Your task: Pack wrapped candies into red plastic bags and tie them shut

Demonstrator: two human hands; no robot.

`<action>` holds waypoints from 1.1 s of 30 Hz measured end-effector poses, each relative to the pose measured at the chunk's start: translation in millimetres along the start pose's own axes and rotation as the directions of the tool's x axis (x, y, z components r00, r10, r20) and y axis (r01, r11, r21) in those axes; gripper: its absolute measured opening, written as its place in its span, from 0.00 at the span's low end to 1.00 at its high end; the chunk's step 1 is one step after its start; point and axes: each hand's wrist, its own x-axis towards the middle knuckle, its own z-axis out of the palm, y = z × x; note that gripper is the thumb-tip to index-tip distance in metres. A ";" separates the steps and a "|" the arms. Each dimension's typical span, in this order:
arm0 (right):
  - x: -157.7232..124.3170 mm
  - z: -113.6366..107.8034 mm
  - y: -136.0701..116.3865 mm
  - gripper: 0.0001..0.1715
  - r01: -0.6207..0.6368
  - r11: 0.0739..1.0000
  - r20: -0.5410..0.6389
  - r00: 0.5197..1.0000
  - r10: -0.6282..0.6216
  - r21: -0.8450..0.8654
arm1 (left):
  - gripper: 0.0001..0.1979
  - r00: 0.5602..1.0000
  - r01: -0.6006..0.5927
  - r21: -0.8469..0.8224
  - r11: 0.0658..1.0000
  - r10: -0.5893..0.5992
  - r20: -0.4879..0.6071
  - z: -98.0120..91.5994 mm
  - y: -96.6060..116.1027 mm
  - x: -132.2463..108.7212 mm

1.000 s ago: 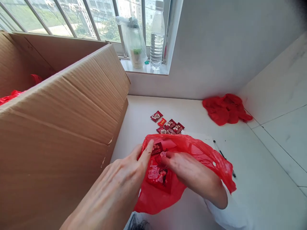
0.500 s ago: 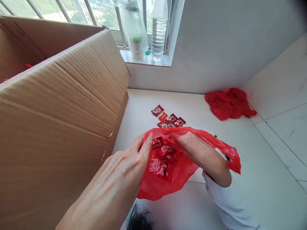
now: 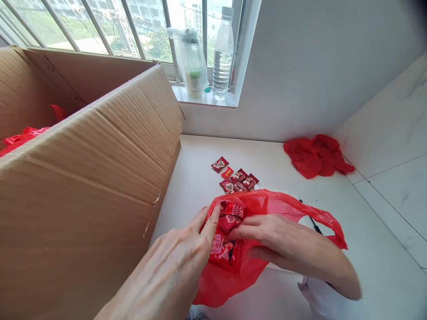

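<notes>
A red plastic bag [image 3: 293, 211] lies open on the white table in front of me, with red sweets and a red printed packet [image 3: 225, 251] inside. My left hand [image 3: 180, 262] pinches the bag's left rim between thumb and fingers. Reaching into the bag's mouth, my right hand [image 3: 270, 235] has its fingers closed around a few small red sweets [image 3: 231, 215]. Just beyond the bag, several red wrapped sweets [image 3: 236, 178] lie loose on the table.
A large cardboard box [image 3: 83, 178] stands at the left with red bags inside. A crumpled red bag [image 3: 315, 155] lies at the back right. On the window sill stand a water bottle [image 3: 222, 55] and a bagged jar [image 3: 191, 62]. A black pen [image 3: 315, 226] lies beside the bag.
My right hand has gone back down into the bag and closed on sweets; half a second ago it was at the bag's far rim. My left hand keeps its hold on the rim.
</notes>
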 end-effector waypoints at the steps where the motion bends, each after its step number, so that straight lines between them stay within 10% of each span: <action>1: -12.7 -7.0 -5.9 0.15 0.070 0.996 0.017 0.997 -0.071 0.063 | 0.32 0.999 -0.013 0.001 1.000 0.013 -0.029 0.0 0.8 0.2; 5: -55.1 -39.1 -10.0 0.15 0.343 0.917 -0.428 0.874 -0.231 0.206 | 0.34 0.995 -0.004 -0.006 1.000 0.004 -0.098 -1.0 1.9 3.7; 8: -39.5 -63.4 19.2 0.10 0.113 0.980 -0.754 0.655 0.050 0.163 | 0.33 0.995 0.026 -0.011 1.000 -0.027 -0.097 -4.9 3.3 6.0; 12: 40.8 -70.3 88.7 0.11 0.006 0.995 -0.468 0.883 0.039 0.095 | 0.33 0.979 0.020 -0.026 0.999 -0.025 -0.202 -12.1 7.9 9.4; 15: 93.0 -47.7 130.2 0.17 0.022 0.997 -0.242 0.969 -0.040 -0.076 | 0.34 0.967 -0.006 -0.031 1.000 -0.002 -0.256 -14.3 10.7 14.6; 21: 115.6 -5.3 144.7 0.15 0.047 0.973 -0.205 0.974 -0.095 -0.227 | 0.32 0.973 0.006 -0.114 0.994 -0.032 -0.228 -16.5 9.1 21.6; 33: 136.6 3.7 153.9 0.13 -0.232 0.961 -0.407 0.901 0.154 -0.148 | 0.30 0.989 0.067 -0.173 0.983 -0.089 -0.122 -32.0 6.8 28.6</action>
